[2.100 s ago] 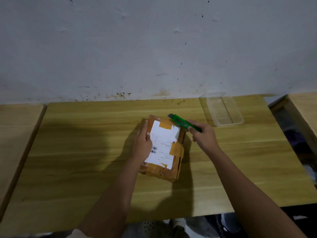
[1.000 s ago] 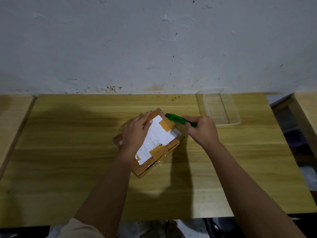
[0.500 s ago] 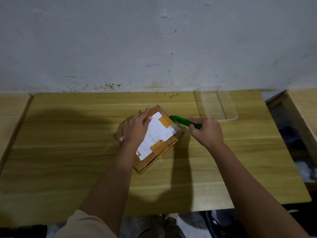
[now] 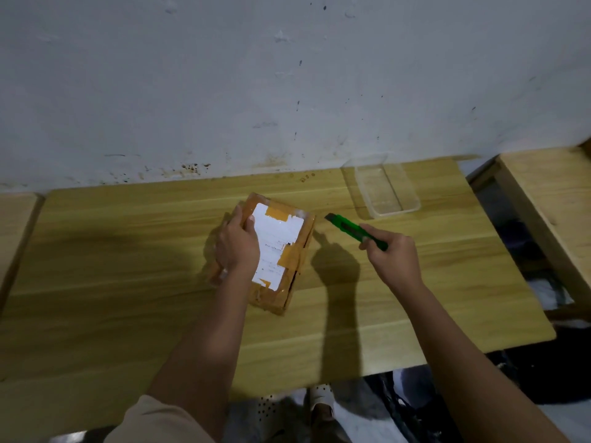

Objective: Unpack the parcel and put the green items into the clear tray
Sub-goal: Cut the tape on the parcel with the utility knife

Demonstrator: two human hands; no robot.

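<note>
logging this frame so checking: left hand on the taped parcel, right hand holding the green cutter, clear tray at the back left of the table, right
Not quite. The head view shows the clear tray at the back right of the table, not the back left. The rest stands: the left hand holds the taped parcel and the right hand holds the green cutter.
</note>
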